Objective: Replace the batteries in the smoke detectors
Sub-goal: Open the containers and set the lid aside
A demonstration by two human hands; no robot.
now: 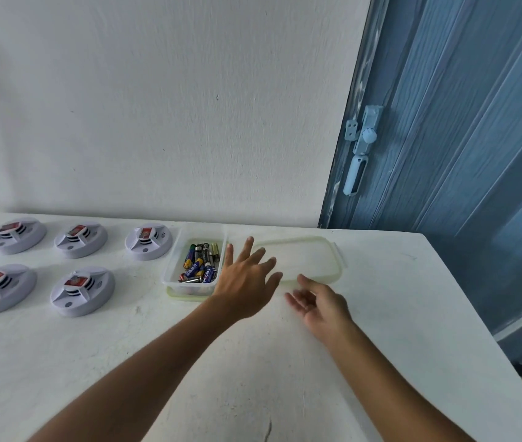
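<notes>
just left of my left hand [247, 282] sits the open battery tub [170, 266], long axis running near to far. both hands are spread and hold nothing; my right hand [320, 306] is farther off, and the smoke detectors [83, 290] lie further left.

Five smoke detectors sit on the left of a table [253, 378] set against a wall [157, 106]: three in a far row [17, 235] [80, 240] [148, 241], two in a near row [1, 288] [82, 290]. Just right of the far row stands an open container [170, 266] with batteries [200, 263] inside, its lid [304, 260] lying flat on the table to its right. The left hand [247, 282] hovers between container and lid, the right hand [320, 304] just near of the lid; a door [460, 122] stands far right.
</notes>
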